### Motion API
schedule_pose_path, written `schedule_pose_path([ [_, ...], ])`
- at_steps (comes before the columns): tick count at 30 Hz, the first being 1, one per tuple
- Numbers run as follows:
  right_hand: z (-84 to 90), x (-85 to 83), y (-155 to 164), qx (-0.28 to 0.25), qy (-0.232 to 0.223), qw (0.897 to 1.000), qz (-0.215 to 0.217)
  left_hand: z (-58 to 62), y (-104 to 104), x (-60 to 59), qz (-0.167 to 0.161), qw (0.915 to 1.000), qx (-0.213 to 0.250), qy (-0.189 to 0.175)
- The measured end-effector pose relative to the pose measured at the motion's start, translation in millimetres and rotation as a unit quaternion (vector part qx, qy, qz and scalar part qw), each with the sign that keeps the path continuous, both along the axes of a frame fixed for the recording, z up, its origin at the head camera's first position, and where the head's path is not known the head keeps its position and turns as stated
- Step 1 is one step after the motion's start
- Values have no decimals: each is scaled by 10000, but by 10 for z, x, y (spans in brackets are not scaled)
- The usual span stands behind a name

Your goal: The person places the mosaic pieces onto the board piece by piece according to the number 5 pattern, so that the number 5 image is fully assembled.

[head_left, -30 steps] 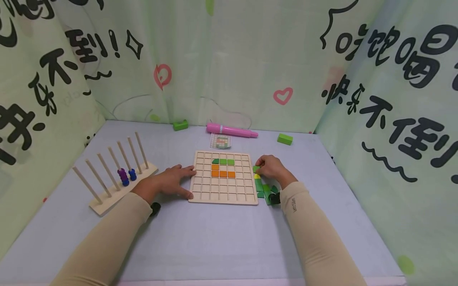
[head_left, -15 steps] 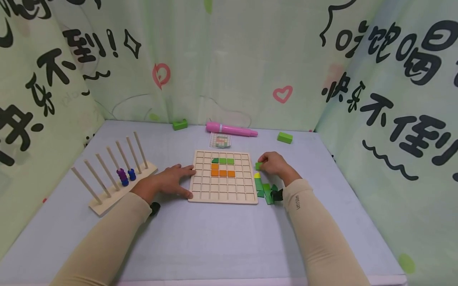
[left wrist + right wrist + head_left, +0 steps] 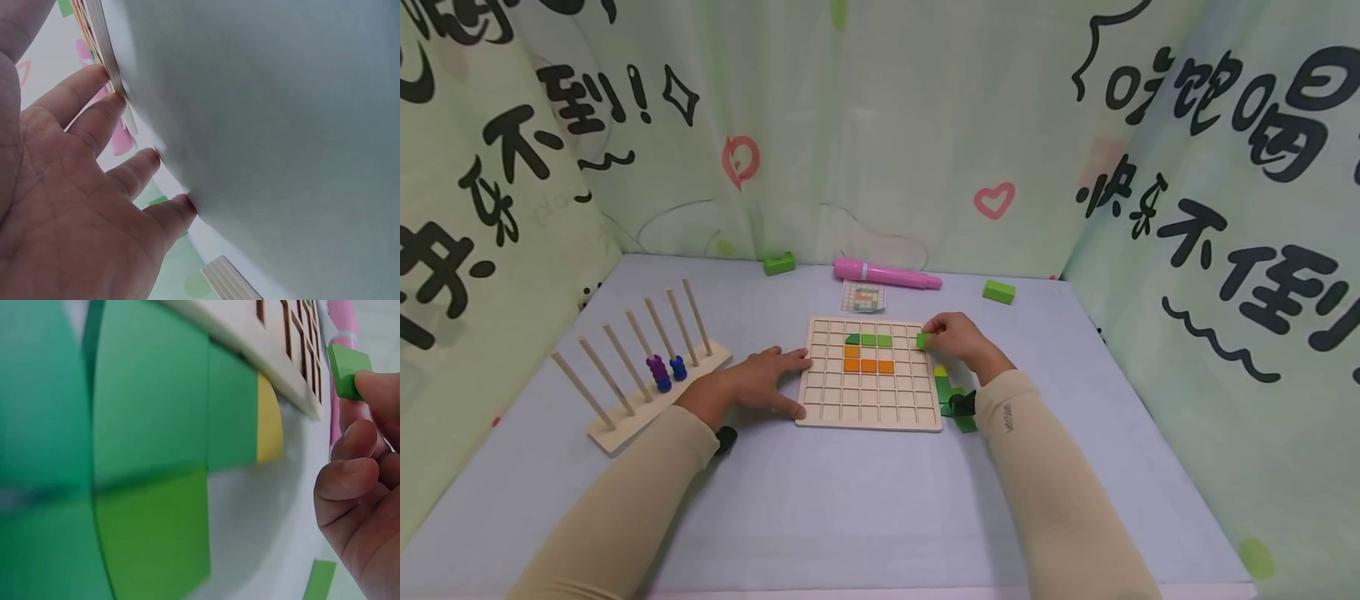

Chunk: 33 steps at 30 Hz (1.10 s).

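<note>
Right hand (image 3: pixel 958 340) pinching green tile (image 3: pixel 922 340) flat over grid board (image 3: pixel 868 417), left hand (image 3: pixel 760 382) spread, steadying its edge

Two forearms enter from the bottom edge of the head view, each covered to the wrist by a close-fitting beige sleeve. The right sleeve (image 3: pixel 1045 483) bears a small line of dark lettering near the cuff. A small black device sits at each wrist. The left hand (image 3: pixel 760 382) and right hand (image 3: pixel 958 337) are bare.
</note>
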State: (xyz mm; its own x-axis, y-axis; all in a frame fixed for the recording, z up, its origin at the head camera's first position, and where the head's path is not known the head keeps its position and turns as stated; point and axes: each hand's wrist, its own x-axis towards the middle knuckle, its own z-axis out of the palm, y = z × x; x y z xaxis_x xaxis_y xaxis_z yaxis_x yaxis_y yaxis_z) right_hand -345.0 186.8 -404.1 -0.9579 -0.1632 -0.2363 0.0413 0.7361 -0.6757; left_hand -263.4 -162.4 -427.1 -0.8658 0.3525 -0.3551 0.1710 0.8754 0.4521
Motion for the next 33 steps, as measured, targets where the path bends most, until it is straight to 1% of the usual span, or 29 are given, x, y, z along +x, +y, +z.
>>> schedule_pose_path([
  [5,-70,-42,-127,-80,21,10000,-29,-11,-5,4,17,10000,28,-24],
  [11,-63,-53,-247,-38,56,10000,-37,-2,-10,15,-112,9999,37,22],
  [17,-44,-77,-324,195,143,9996,121,33,-22,20,-225,9997,35,60],
  [22,-62,-88,-361,345,174,9991,155,36,-19,25,-188,9998,27,81],
  [28,-72,-84,-395,720,328,9966,226,18,-16,26,-153,9999,-9,67],
  [33,-67,-84,-430,1035,410,9935,217,29,-14,30,-102,9999,9,15],
])
